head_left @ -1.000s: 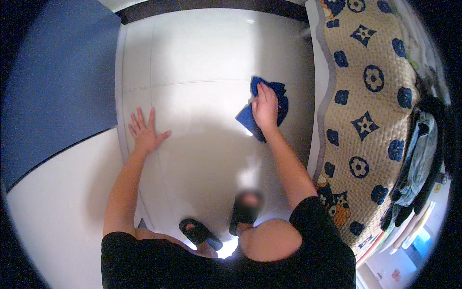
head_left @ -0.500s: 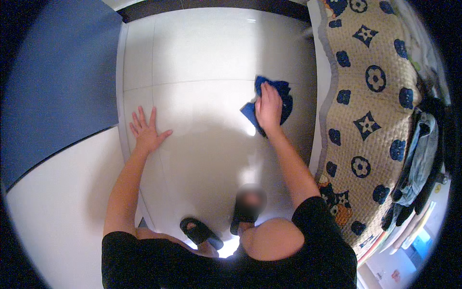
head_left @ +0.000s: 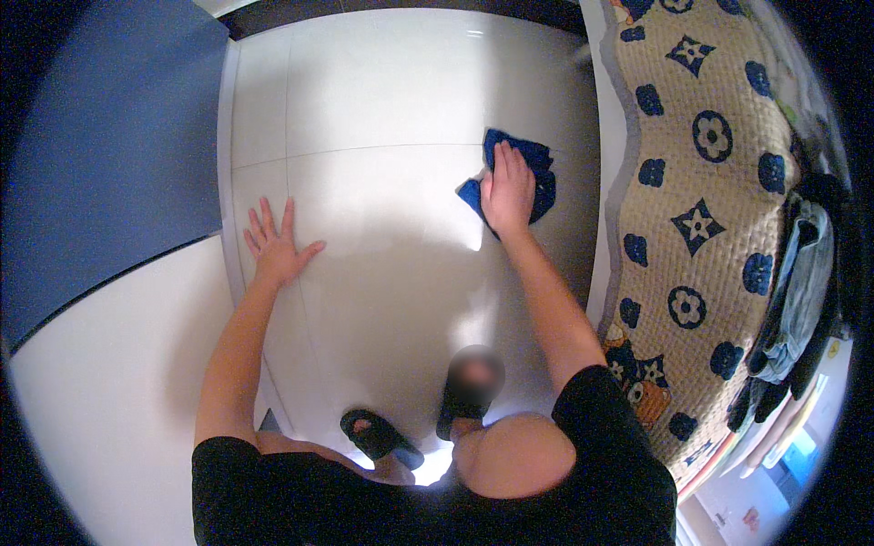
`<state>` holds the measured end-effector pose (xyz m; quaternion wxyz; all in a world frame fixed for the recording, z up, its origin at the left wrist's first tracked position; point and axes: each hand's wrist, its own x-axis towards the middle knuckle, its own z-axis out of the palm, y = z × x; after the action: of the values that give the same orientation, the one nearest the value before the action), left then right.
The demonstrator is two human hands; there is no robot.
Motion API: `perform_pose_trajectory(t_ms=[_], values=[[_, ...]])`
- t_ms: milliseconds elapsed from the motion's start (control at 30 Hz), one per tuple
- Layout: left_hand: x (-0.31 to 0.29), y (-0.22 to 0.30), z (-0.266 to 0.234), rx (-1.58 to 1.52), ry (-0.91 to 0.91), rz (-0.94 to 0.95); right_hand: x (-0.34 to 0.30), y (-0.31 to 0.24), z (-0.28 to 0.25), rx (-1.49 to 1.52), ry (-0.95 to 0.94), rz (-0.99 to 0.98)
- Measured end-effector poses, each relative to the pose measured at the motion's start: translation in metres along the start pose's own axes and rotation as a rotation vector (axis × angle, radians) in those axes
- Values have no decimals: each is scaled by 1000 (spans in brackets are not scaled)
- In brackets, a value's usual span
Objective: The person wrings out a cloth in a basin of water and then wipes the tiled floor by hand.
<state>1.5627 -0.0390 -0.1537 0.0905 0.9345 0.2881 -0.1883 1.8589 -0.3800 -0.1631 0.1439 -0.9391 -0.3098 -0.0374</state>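
Note:
A crumpled dark blue cloth [head_left: 543, 189] lies on the pale tiled floor [head_left: 391, 100], to the right of the middle. My right hand [head_left: 510, 187] grips it from above and presses it down, fingers together and pointing away from me. Part of the cloth is hidden under the palm. Over at the left, my left hand [head_left: 278, 250] rests flat on the floor with its fingers spread. Nothing is in that hand.
A bed with a beige patterned quilt [head_left: 701, 173] runs along the right side, with jeans [head_left: 797, 291] on it. Blue and white panels [head_left: 127, 155] stand at the left. Close to me are my feet in black slippers [head_left: 369, 435]. A dark strip [head_left: 410, 9] borders the floor's far end.
My right hand and the cloth have slid slightly farther from me over the tiles. My left hand stays in nearly the same place.

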Motion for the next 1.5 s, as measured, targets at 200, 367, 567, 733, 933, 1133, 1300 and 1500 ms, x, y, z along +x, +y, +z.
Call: perform_pose_trajectory(t_ms=[200, 367, 567, 733, 933, 1133, 1300, 1500], values=[[0, -4, -2, 18, -23, -30, -119, -36, -22, 28, -290, 12], [4, 5, -6, -1, -52, -38, -79, -19, -20, -101, -177, 85], [-2, 10, 9, 10, 250, -32, 61, 48, -15, -177, -181, 325], [-3, 25, 10, -6, 335, -66, 107, 47, 24, -306, 17, 323], [2, 20, 14, -18, 362, -61, 142, -108, 57, -119, -75, -75], [2, 16, 15, -58, 358, -101, 148, -71, 69, 73, -83, -212], [4, 17, 11, -92, 386, -72, 156, 34, 36, -228, 64, 7], [2, 12, 9, -83, 376, -98, 163, -85, 79, -143, 45, -69]])
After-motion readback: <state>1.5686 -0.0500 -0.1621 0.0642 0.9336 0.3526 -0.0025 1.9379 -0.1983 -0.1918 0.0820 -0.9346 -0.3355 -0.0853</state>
